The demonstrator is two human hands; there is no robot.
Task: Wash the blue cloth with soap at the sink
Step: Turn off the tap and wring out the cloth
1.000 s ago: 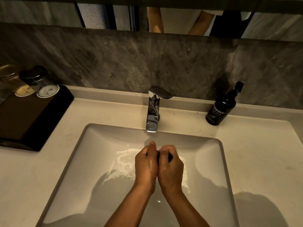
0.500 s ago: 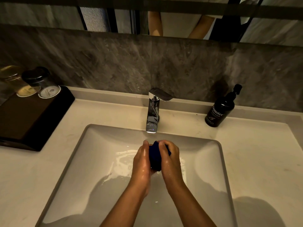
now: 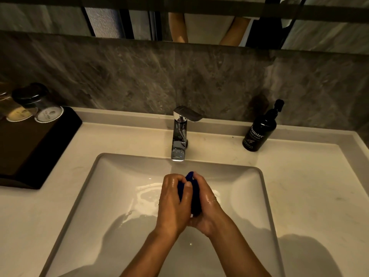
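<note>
A bunched-up dark blue cloth (image 3: 194, 193) is squeezed between my two wet hands over the white sink basin (image 3: 111, 196), just below the chrome faucet (image 3: 179, 134). My left hand (image 3: 172, 202) curls its fingers round the cloth's left side. My right hand (image 3: 207, 204) grips it from the right and underneath. Most of the cloth is hidden between the palms. A black hand wash pump bottle (image 3: 259, 130) stands on the counter at the back right.
A dark tray (image 3: 30, 148) with two upturned glasses (image 3: 40, 104) sits on the counter at the left. A grey stone backsplash and a mirror rise behind the faucet. Water pools in the basin under my hands.
My hands have rubbed and turned the cloth between them, so more of the blue fabric now shows between the palms. They stay over the basin under the faucet.
</note>
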